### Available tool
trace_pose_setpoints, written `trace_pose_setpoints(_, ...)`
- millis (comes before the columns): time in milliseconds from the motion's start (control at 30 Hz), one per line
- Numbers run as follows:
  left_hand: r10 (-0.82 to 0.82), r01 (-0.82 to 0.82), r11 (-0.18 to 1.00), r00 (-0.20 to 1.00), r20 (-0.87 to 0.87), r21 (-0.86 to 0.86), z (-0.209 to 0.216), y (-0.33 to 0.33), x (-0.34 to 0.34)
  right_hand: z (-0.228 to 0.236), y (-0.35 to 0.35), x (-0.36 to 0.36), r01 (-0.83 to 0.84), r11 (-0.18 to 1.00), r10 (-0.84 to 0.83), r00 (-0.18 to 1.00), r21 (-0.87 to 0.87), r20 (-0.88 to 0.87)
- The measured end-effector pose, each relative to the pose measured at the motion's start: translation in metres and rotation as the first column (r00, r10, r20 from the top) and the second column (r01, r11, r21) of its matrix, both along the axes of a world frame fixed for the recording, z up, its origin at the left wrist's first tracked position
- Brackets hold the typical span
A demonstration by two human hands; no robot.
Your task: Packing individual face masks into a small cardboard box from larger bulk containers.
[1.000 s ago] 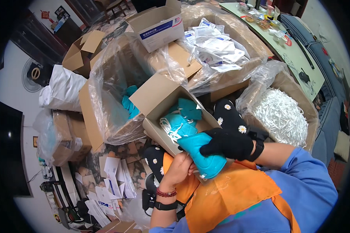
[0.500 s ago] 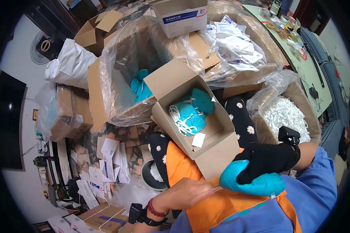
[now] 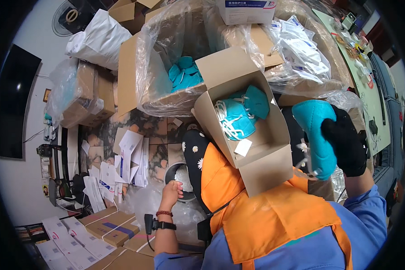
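Observation:
In my black-gloved right hand [image 3: 348, 146], closed around its side, is a teal cup-shaped face mask [image 3: 314, 123], held right of the lap box. Thin white pieces dangle below the mask. My bare left hand [image 3: 171, 194] has its fingers curled together beside the grey bucket [image 3: 167, 173], which holds something white; whatever those fingers may hold is hidden. An open cardboard box [image 3: 266, 174] rests on my lap. Inside it lie several teal masks [image 3: 237, 118] with white straps and a small white card [image 3: 243, 147].
Behind the lap box, a large plastic-lined carton [image 3: 166, 104] contains more teal masks [image 3: 184, 74]. White packets [image 3: 301, 49] fill another lined carton. Flat white cartons [image 3: 132, 155] lie on the floor at left; strapped cardboard [image 3: 114, 227] lies nearer. A long table [image 3: 369, 105] stands at right.
My right hand has carried the mask up and right, away from my chest. My left hand has left the mask and moved left to the bucket. The whole view has shifted.

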State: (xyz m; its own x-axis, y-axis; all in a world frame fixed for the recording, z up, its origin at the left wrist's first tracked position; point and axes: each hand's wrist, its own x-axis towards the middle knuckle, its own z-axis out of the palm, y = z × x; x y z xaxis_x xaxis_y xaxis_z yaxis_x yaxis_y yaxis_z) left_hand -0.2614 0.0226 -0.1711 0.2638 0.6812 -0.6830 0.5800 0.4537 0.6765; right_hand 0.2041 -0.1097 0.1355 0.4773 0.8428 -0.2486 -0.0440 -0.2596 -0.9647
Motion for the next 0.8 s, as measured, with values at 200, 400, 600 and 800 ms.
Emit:
trace_pose_setpoints(200, -0.245, 0.359, 0.916, 0.855, -0.458, 0.181, -0.058, -0.011, -0.024, -0.004, 0.026, -0.012, 0.06, 0.992, -0.05, 0.994, 0.106, -0.095)
trace_pose_setpoints(400, -0.175, 0.315, 0.868, 0.918, -0.355, 0.385, 0.026, 0.031, 0.053, 0.003, 0.046, -0.023, 0.008, 0.997, 0.002, 0.993, 0.082, -0.12)
trace_pose_setpoints(600, -0.642, 0.262, 0.7, 0.64, 0.423, 0.665, 0.182, 0.015, 0.212, -0.008, 0.049, -0.025, -0.054, 0.993, 0.071, 0.983, 0.108, -0.168)
trace_pose_setpoints(800, -0.746, 0.411, 0.623, 0.569, 0.347, 0.665, 0.176, -0.011, 0.275, -0.015, 0.044, -0.005, -0.099, 0.986, 0.099, 0.995, 0.134, 0.003)
